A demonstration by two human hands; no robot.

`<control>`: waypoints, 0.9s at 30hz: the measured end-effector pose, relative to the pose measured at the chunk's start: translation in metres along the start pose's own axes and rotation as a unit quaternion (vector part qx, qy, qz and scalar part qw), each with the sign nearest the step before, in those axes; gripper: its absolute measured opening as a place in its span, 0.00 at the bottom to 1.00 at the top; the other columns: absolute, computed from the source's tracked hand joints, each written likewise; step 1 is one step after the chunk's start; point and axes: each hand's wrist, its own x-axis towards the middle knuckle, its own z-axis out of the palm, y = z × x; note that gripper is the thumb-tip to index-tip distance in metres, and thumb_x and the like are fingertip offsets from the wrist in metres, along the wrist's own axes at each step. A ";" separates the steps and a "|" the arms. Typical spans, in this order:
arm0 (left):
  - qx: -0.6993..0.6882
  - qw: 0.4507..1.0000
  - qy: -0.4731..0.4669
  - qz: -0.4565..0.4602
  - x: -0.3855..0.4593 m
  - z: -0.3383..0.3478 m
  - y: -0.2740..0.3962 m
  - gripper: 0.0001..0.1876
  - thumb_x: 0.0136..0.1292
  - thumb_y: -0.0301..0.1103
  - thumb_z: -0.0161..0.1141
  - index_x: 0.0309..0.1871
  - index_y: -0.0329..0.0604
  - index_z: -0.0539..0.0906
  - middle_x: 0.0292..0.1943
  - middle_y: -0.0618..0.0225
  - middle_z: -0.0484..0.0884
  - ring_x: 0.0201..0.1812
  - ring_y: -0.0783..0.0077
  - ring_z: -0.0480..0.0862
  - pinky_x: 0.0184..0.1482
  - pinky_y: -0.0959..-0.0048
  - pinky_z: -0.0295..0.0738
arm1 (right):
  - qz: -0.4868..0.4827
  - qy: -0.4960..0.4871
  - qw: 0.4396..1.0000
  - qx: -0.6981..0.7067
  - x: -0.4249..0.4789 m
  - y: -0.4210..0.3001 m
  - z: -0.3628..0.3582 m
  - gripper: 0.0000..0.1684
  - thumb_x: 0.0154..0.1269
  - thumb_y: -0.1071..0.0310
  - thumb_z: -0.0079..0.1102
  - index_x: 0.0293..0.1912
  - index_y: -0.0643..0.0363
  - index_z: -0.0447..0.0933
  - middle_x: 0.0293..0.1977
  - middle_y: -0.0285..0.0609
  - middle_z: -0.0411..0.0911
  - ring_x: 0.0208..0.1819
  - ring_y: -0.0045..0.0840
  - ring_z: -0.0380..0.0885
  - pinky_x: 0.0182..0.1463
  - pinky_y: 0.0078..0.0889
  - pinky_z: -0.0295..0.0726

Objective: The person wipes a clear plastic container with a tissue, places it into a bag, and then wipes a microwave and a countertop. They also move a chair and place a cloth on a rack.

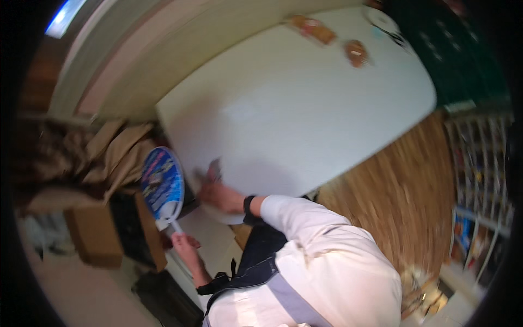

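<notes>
My left hand [186, 245] is closed around the white handle of a round hand fan [163, 184] with a blue printed face, held upright left of the white table [286, 110]. My right hand [220, 196], with a black band at the wrist, reaches over the table's near left corner. A small blurred pinkish and grey thing [215, 169] shows at its fingertips; whether the hand grips it cannot be made out.
Toward the table's far end lie a brown packet [312, 29], a round brown item [356, 53], and a white roll or disc [381, 18] beside black-handled scissors [396, 39]. Crumpled brown paper [118, 151] and an open cardboard box [96, 233] are at left; a wire rack [480, 163] stands right.
</notes>
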 end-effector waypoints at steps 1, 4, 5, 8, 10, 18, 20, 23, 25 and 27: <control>-0.037 0.999 -0.005 0.007 -0.001 0.008 -0.003 0.04 0.68 0.32 0.44 0.36 0.47 0.65 0.17 0.77 0.59 0.17 0.84 0.60 0.19 0.82 0.59 | -0.042 -0.028 0.999 0.016 -0.031 -0.020 -0.010 0.26 0.59 0.67 0.44 0.58 0.58 0.66 0.57 0.41 0.66 0.59 0.35 0.63 0.65 0.38 0.58; -0.022 0.996 -0.081 0.000 0.021 0.006 0.003 0.04 0.68 0.33 0.44 0.37 0.46 0.65 0.17 0.77 0.58 0.16 0.84 0.59 0.19 0.82 0.58 | -0.130 -0.013 0.991 -0.024 -0.094 -0.040 -0.034 0.25 0.58 0.69 0.45 0.57 0.58 0.67 0.58 0.40 0.67 0.59 0.32 0.64 0.64 0.37 0.60; -0.012 0.995 -0.102 0.013 0.028 0.019 -0.002 0.04 0.69 0.33 0.44 0.37 0.46 0.64 0.17 0.77 0.58 0.16 0.84 0.59 0.19 0.82 0.58 | -0.114 -0.006 0.993 -0.016 -0.116 -0.028 -0.058 0.25 0.58 0.70 0.45 0.57 0.58 0.67 0.58 0.40 0.66 0.59 0.32 0.64 0.64 0.37 0.60; 0.019 0.988 -0.145 0.039 0.071 0.067 -0.031 0.04 0.69 0.33 0.43 0.39 0.44 0.64 0.19 0.76 0.60 0.17 0.84 0.60 0.19 0.83 0.60 | 0.024 0.019 0.997 -0.072 -0.166 0.014 -0.163 0.23 0.58 0.71 0.44 0.55 0.58 0.70 0.56 0.39 0.68 0.59 0.31 0.65 0.65 0.36 0.60; 0.072 0.985 -0.149 0.043 0.095 0.094 -0.033 0.06 0.68 0.34 0.43 0.40 0.42 0.65 0.20 0.71 0.65 0.18 0.80 0.65 0.21 0.77 0.64 | 0.182 0.060 0.968 -0.163 -0.207 0.046 -0.239 0.24 0.57 0.72 0.45 0.55 0.57 0.69 0.57 0.40 0.67 0.61 0.33 0.62 0.66 0.38 0.57; 0.354 0.890 -0.116 0.262 0.146 0.208 -0.017 0.09 0.64 0.33 0.49 0.41 0.38 0.66 0.23 0.53 0.75 0.25 0.57 0.76 0.29 0.62 0.67 | 0.511 0.227 0.713 -0.423 -0.380 0.168 -0.415 0.30 0.59 0.66 0.46 0.63 0.53 0.61 0.65 0.38 0.56 0.66 0.35 0.53 0.69 0.41 0.49; 0.387 0.881 -0.123 0.241 0.157 0.226 -0.011 0.10 0.64 0.34 0.50 0.42 0.38 0.66 0.25 0.51 0.76 0.27 0.54 0.77 0.31 0.61 0.68 | 0.561 0.293 0.637 -0.439 -0.374 0.193 -0.408 0.29 0.60 0.63 0.45 0.62 0.52 0.61 0.64 0.39 0.57 0.66 0.34 0.52 0.69 0.44 0.46; 0.363 0.891 -0.148 0.227 0.157 0.253 -0.020 0.14 0.64 0.37 0.50 0.46 0.36 0.69 0.33 0.46 0.78 0.35 0.48 0.79 0.36 0.58 0.71 | 0.617 0.200 0.575 -0.500 -0.360 0.195 -0.416 0.28 0.61 0.62 0.44 0.61 0.55 0.62 0.62 0.45 0.59 0.67 0.45 0.48 0.68 0.56 0.39; 0.447 0.868 -0.152 0.153 0.165 0.274 -0.023 0.21 0.64 0.40 0.47 0.53 0.31 0.69 0.48 0.45 0.75 0.51 0.46 0.74 0.54 0.59 0.67 | 0.606 0.190 0.598 -0.489 -0.354 0.195 -0.413 0.29 0.62 0.64 0.42 0.62 0.59 0.60 0.61 0.51 0.59 0.67 0.54 0.44 0.67 0.60 0.39; 0.435 0.872 -0.134 0.182 0.170 0.293 -0.029 0.22 0.60 0.36 0.50 0.55 0.32 0.68 0.50 0.46 0.73 0.54 0.47 0.71 0.56 0.59 0.65 | 0.561 0.200 0.643 -0.481 -0.347 0.202 -0.393 0.30 0.63 0.65 0.40 0.63 0.63 0.57 0.62 0.50 0.60 0.67 0.49 0.46 0.67 0.58 0.41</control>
